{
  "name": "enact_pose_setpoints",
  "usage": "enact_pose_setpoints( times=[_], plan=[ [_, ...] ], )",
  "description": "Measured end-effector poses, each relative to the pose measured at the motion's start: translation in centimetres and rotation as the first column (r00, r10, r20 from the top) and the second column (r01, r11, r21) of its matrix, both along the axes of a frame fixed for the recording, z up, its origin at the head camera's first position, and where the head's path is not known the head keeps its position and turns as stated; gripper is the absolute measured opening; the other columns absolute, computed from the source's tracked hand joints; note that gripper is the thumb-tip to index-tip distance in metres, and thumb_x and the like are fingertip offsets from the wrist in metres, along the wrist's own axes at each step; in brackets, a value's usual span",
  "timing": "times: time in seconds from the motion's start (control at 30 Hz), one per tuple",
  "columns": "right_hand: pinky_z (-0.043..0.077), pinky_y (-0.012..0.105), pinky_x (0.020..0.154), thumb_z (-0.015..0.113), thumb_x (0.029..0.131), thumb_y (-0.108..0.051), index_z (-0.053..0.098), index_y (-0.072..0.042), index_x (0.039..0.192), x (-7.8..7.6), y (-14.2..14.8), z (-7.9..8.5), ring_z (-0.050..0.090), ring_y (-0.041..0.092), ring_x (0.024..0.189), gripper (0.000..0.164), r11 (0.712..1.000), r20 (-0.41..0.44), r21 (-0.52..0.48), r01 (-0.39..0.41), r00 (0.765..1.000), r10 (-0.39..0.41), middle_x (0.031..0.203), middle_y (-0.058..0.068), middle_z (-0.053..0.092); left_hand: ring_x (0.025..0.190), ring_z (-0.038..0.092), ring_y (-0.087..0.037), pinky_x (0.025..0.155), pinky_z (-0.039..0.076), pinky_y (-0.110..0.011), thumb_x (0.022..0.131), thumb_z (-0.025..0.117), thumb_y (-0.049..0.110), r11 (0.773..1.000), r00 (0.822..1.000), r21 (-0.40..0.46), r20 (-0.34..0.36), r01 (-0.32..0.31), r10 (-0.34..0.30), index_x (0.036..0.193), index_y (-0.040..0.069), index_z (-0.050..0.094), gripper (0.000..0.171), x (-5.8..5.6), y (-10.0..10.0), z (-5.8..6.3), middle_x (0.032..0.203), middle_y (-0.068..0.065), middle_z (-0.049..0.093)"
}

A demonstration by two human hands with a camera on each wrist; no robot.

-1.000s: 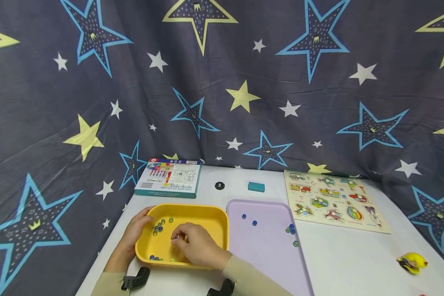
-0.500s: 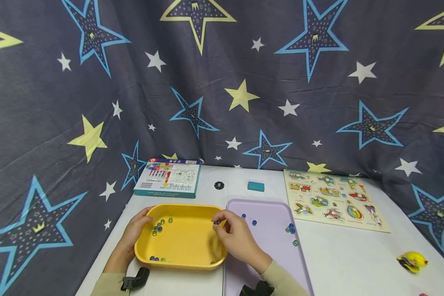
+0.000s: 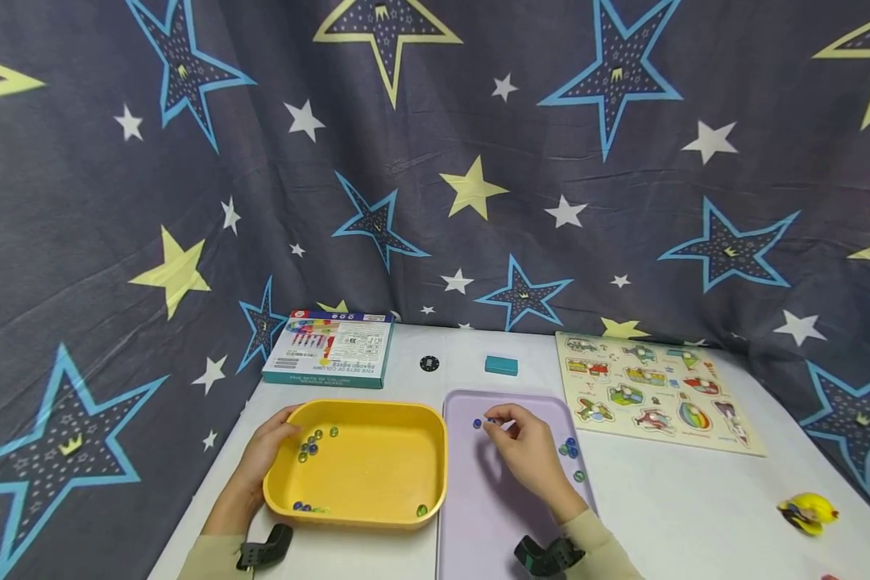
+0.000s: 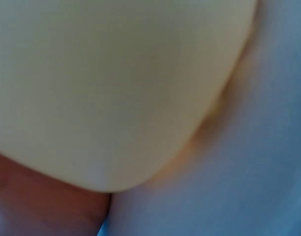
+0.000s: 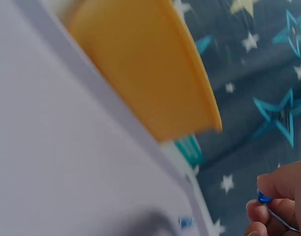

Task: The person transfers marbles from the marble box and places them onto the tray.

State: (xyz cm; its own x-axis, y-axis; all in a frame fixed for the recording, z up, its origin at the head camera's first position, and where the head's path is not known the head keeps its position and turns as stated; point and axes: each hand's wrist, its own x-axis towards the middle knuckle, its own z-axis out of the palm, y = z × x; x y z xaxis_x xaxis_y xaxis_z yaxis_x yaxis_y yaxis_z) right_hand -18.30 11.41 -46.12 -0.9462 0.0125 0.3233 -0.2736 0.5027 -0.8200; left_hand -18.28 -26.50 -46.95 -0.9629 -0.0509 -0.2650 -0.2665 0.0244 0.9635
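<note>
My left hand (image 3: 261,451) grips the left end of the yellow tub (image 3: 370,467), thumb at the rim. Inside that tub, green and blue glass marbles (image 3: 313,448) lie at the left and along the near side, and one green marble (image 3: 422,510) sits in the near right corner. Over the far part of the purple tray (image 3: 464,499), my right hand (image 3: 531,455) pinches a blue marble (image 5: 263,197) between thumb and fingers. Close to its fingertips lies another blue marble (image 3: 477,423). More marbles (image 3: 573,453) rest by the tray's right edge.
Behind the tub lies a flat teal-edged box (image 3: 329,350). A black disc (image 3: 429,364) and a teal block (image 3: 502,366) are at the back. A wooden picture puzzle (image 3: 652,395) lies right of the tray, and a yellow toy duck (image 3: 808,514) sits farther right.
My right hand has moved right, out of the yellow tub and over the purple tray, carrying the blue marble. My left hand has stayed on the tub.
</note>
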Motion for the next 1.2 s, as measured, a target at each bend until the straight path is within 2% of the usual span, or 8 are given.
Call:
enact_pose_setpoints(
  times=[0.23, 0.43, 0.67, 1.2],
  plan=[
    [0.04, 0.022, 0.052, 0.069, 0.077, -0.015, 0.067, -0.014, 0.086, -1.3, 2.4, -1.5, 0.05, 0.01, 0.059, 0.01, 0.993, 0.028, 0.1, 0.067, 0.997, -0.07, 0.07, -0.006, 0.058, 0.111, 0.044, -0.025, 0.086, 0.041, -0.022, 0.086, 0.043, 0.017, 1.0, 1.0, -0.015, 0.008, -0.009, 0.009, 0.128, 0.016, 0.046, 0.042, -0.1, 0.1, 0.1, 0.127, -0.005, 0.047],
    [0.042, 0.024, 0.059, 0.067, 0.078, -0.014, 0.066, -0.012, 0.088, -1.5, 3.1, -2.2, 0.052, 0.01, 0.064, 0.011, 0.985, 0.065, 0.153, 0.084, 0.993, -0.095, 0.072, -0.004, 0.058, 0.111, 0.044, -0.025, 0.086, 0.041, -0.023, 0.086, 0.043, 0.016, 1.0, 1.0, -0.02, -0.004, -0.005, 0.005, 0.128, 0.016, 0.047, 0.042, -0.2, 0.0, -0.1, 0.127, -0.005, 0.048],
    [0.039, 0.024, 0.057, 0.066, 0.077, -0.014, 0.065, -0.013, 0.088, -1.5, 3.3, -2.9, 0.05, 0.011, 0.063, 0.011, 0.975, 0.123, 0.196, 0.103, 0.984, -0.129, 0.072, -0.003, 0.057, 0.111, 0.045, -0.024, 0.087, 0.041, -0.023, 0.086, 0.043, 0.017, 0.999, 1.0, -0.038, -0.013, -0.001, 0.001, 0.128, 0.017, 0.047, 0.042, -0.2, -0.1, -0.3, 0.126, -0.004, 0.048],
    [0.038, 0.024, 0.058, 0.068, 0.075, -0.014, 0.069, -0.014, 0.084, -1.6, 3.3, -3.6, 0.047, 0.009, 0.062, 0.009, 0.958, 0.096, 0.275, 0.087, 0.988, -0.118, 0.067, -0.007, 0.057, 0.11, 0.044, -0.022, 0.088, 0.04, -0.024, 0.086, 0.042, 0.017, 0.999, 1.0, -0.047, -0.015, -0.004, 0.003, 0.127, 0.017, 0.048, 0.041, -0.3, -0.2, -0.6, 0.126, -0.003, 0.049]
  ],
)
